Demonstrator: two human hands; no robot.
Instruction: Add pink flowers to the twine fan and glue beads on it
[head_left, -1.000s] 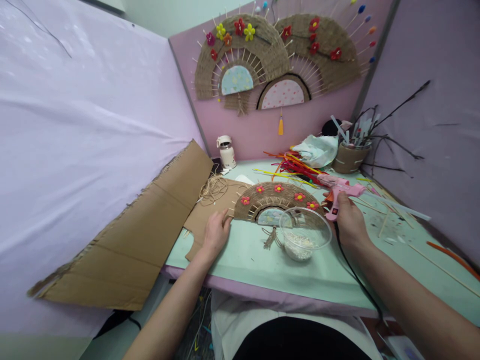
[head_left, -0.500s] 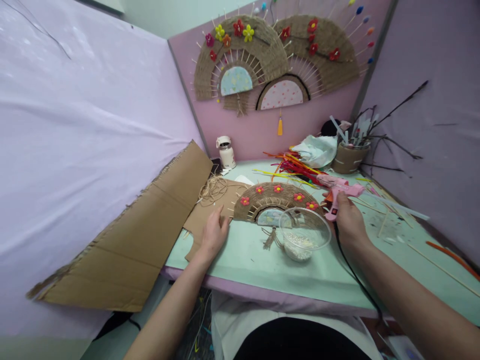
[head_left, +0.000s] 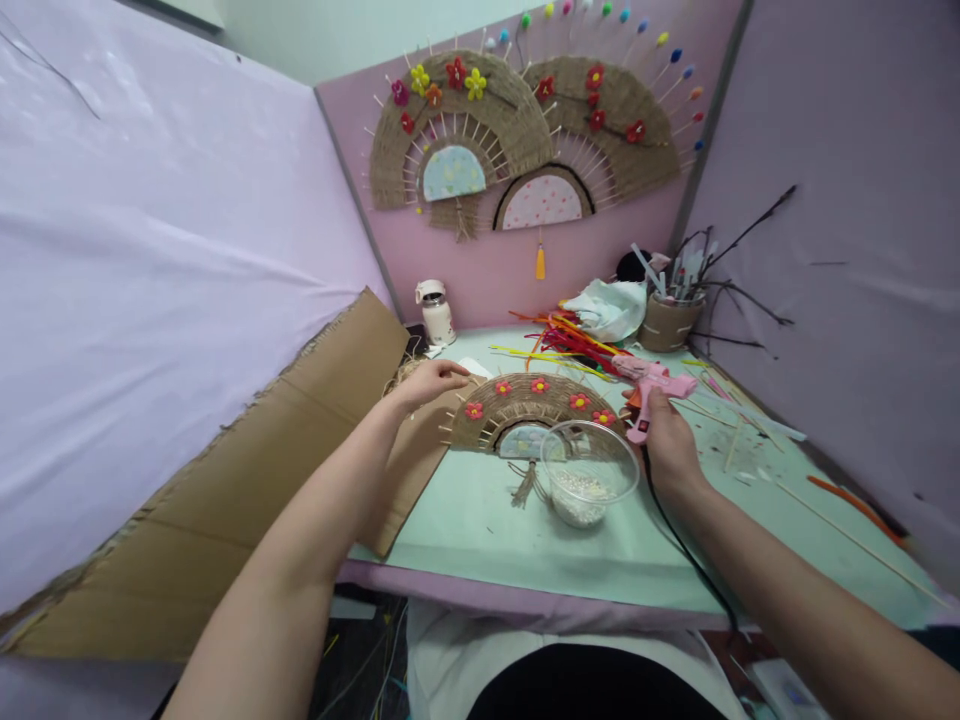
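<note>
My right hand [head_left: 671,440] is wrapped round the handle of a pink hot glue gun [head_left: 654,385], whose nozzle points left and whose black cord trails down. My left hand [head_left: 433,382] reaches over the brown cardboard, fingers stretched rightward beside the upper left rim of a woven twine fan [head_left: 517,400]; I see nothing held in it. Red flowers with yellow centres sit along the fan, and a twine tassel [head_left: 525,483] hangs from its pale blue half-round centre. A clear plastic bowl [head_left: 581,500] of small white beads stands in front, overlapping the fan's right part.
A large cardboard sheet [head_left: 195,500] leans along the left. Red and orange pipe cleaners [head_left: 570,338], a white bottle [head_left: 436,315] and a pot [head_left: 670,322] with branches stand at the back. Thin sticks [head_left: 847,535] lie on the right. Two finished fans [head_left: 457,110] hang on the pink panel.
My left hand has moved away from me, from the cardboard's lower part to beside the fan's upper left rim, partly covering the twine. The right hand still holds the glue gun; the view has shifted.
</note>
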